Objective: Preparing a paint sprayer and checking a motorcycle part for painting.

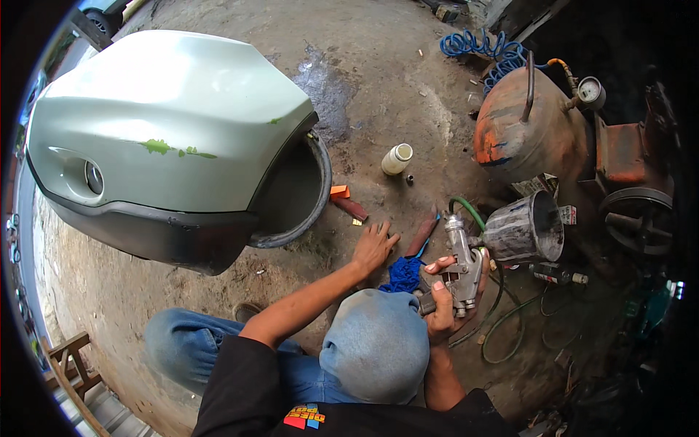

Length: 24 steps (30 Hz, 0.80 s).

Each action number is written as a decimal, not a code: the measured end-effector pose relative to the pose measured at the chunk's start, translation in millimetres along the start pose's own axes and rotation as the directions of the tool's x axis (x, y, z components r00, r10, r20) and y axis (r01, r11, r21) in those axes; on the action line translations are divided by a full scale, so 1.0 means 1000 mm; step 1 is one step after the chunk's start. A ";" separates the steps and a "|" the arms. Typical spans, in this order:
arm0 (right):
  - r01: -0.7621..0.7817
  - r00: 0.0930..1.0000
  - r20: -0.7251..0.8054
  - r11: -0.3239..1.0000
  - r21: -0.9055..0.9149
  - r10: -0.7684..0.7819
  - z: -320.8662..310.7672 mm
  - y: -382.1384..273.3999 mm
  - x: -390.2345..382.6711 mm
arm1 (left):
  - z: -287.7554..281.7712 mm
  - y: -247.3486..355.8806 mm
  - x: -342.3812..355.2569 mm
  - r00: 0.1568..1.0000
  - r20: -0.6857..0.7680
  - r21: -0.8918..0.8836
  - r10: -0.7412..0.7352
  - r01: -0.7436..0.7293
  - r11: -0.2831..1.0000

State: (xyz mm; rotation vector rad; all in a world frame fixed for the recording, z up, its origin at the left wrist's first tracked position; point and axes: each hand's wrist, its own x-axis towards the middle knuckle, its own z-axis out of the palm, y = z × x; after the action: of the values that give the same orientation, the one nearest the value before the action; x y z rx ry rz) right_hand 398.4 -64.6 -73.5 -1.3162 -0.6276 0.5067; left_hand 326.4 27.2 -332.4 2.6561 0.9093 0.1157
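Observation:
My right hand is closed around a metal spray gun, which has a grey, paint-stained cup tilted to the right. A green hose shows behind the gun. My left hand is over the floor with fingers spread and nothing in it; whether it touches the ground I cannot tell. Close to that hand lie a crumpled blue cloth, a reddish-brown strip like sandpaper, and an orange piece beside another dark red strip. Beyond stands a whitish bottle near a small dark cap.
At left, a pale car bumper with green patches rests against a round black rim. A rusty orange compressor tank, pressure gauge and coiled blue hose stand at right. A clear bottle lies near looped green hose.

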 end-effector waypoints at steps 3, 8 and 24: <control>-0.017 1.000 -0.008 0.999 -0.032 0.017 -0.004 -0.002 -0.006 | 0.023 0.004 0.001 1.000 -0.023 0.045 0.016 -0.015 0.999; -0.039 0.998 0.048 0.999 -0.016 0.040 0.001 -0.004 -0.011 | 0.014 -0.021 0.017 0.999 -0.043 -0.192 -0.004 -0.004 0.981; 0.018 1.000 0.017 0.999 -0.027 -0.017 -0.015 -0.004 -0.002 | -0.139 -0.056 0.126 0.684 -0.702 -0.427 -0.198 -0.182 0.886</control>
State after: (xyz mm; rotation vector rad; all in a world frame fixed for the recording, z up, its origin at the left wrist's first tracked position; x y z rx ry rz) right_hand 407.2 -77.5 -71.6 -1.3325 -0.6614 0.4967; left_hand 368.5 184.3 -223.7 2.1017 0.9376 1.3172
